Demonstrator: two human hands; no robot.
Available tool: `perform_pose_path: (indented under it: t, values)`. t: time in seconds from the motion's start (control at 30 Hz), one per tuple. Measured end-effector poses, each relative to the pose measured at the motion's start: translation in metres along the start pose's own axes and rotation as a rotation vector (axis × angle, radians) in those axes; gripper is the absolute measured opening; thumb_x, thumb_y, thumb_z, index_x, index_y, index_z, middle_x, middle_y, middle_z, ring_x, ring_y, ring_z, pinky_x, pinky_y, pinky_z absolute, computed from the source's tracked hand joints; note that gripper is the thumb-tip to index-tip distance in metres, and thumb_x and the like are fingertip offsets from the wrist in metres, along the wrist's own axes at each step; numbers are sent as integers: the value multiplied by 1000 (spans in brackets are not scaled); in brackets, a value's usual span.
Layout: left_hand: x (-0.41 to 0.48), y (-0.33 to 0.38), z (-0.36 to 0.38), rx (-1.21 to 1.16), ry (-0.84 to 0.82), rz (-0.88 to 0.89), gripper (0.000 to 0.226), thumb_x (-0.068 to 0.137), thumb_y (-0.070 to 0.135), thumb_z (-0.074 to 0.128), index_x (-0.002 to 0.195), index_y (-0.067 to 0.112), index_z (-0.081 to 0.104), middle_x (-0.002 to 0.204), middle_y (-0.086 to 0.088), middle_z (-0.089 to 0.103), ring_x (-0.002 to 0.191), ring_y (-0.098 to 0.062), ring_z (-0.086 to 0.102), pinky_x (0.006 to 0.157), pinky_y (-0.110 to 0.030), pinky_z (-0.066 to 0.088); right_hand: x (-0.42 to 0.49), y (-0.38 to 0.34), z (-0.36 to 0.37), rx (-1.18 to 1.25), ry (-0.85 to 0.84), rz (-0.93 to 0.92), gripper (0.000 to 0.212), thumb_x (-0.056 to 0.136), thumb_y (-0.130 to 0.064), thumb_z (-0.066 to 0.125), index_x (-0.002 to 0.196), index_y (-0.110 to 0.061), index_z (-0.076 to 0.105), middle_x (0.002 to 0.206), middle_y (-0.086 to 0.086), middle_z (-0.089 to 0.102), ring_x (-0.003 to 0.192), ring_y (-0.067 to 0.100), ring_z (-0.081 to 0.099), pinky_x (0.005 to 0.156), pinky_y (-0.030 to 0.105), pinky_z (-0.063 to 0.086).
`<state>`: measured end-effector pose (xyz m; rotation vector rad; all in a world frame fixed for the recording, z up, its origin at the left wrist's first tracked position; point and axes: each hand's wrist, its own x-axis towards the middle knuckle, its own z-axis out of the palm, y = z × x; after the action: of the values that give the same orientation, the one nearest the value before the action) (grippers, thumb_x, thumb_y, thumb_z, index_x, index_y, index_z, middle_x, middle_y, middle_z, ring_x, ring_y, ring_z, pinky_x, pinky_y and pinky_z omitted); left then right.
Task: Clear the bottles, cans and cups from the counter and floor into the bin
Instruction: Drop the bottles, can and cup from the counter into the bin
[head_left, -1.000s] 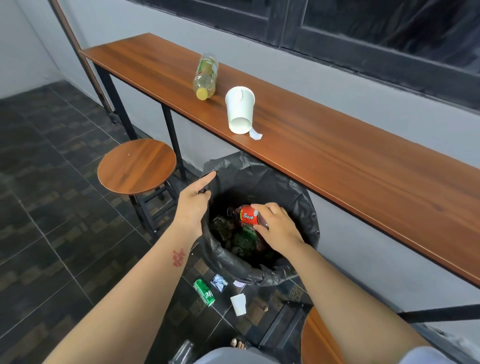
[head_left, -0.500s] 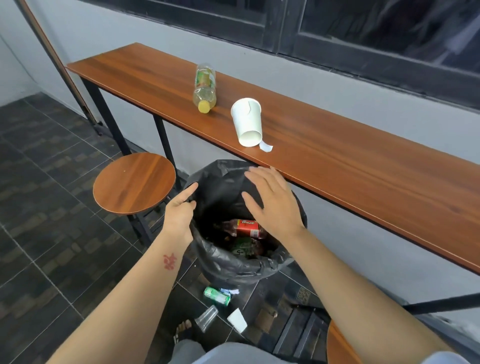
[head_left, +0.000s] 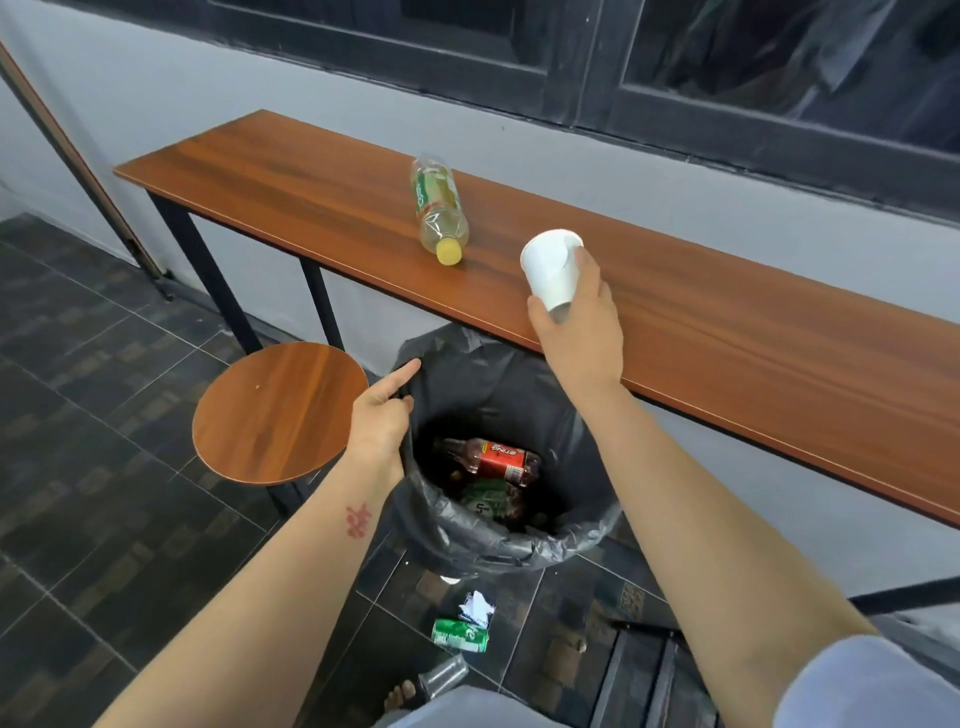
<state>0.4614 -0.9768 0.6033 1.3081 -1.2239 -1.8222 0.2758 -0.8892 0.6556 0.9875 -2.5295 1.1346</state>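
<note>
My right hand (head_left: 582, 327) grips a white paper cup (head_left: 551, 270) at the front edge of the wooden counter (head_left: 727, 332), thumb on one side and fingers on the other. A clear bottle with a yellow cap (head_left: 439, 210) lies on its side on the counter to the left of the cup. My left hand (head_left: 382, 410) holds the rim of the black bag lining the bin (head_left: 519, 545) under the counter. Inside the bin lies a red-labelled bottle (head_left: 493, 460) on other rubbish. On the floor in front of the bin lie a green can (head_left: 460, 634) and a clear plastic cup (head_left: 441, 678).
A round wooden stool (head_left: 278, 410) stands left of the bin, close to my left hand. Crumpled paper (head_left: 475, 605) lies on the dark tiled floor by the can. A second stool's frame (head_left: 639, 670) is at the lower right. A grey wall and dark window rise behind the counter.
My right hand let go of the red-labelled bottle in the bin, rose to the counter and took hold of the white paper cup. My left hand stayed on the bag rim.
</note>
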Motion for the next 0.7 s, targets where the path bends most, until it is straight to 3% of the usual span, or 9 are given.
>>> perform_pose_path:
  t: [0.13,0.23,0.4,0.53,0.63,0.7]
  values:
    - [8,6,-2,43,-32,1,43,100,0,44,105,32,73,104,20,60,98,-8,57,76,-27,49,-4,1,-3,103,38,18,72,88,-38,63,149,-20,28,144,3,44,126,23,47,88,25,40]
    - [13,8,-4,48,-62,-21,47,98,-4,42,114,27,72,129,5,60,116,-24,56,96,-38,49,-20,-1,-6,150,46,-88,72,87,-33,66,148,-20,30,148,0,40,132,18,41,96,24,39]
    - [21,15,-9,64,-78,-25,43,98,-1,45,116,28,72,126,8,60,108,-20,57,92,-34,52,-57,-14,1,201,71,-281,71,84,-37,64,145,-15,35,144,4,44,132,16,40,100,23,41]
    - [26,16,-18,91,-40,16,40,98,1,49,117,30,70,111,12,63,89,-14,60,66,-19,49,-85,-19,13,121,-93,-391,69,83,-32,67,144,-16,38,146,3,45,133,17,42,107,21,34]
    - [27,18,-27,137,-57,58,38,98,7,51,122,31,67,123,10,60,105,-18,59,69,-18,48,-95,-10,21,-40,-324,-334,72,85,-37,67,147,-21,35,151,-1,40,135,19,41,110,32,34]
    - [29,20,-32,126,-49,60,39,98,6,52,122,32,67,131,8,58,118,-21,55,78,-22,48,-96,-3,26,-185,-485,-316,73,88,-43,62,150,-26,28,156,-3,30,140,19,33,116,36,24]
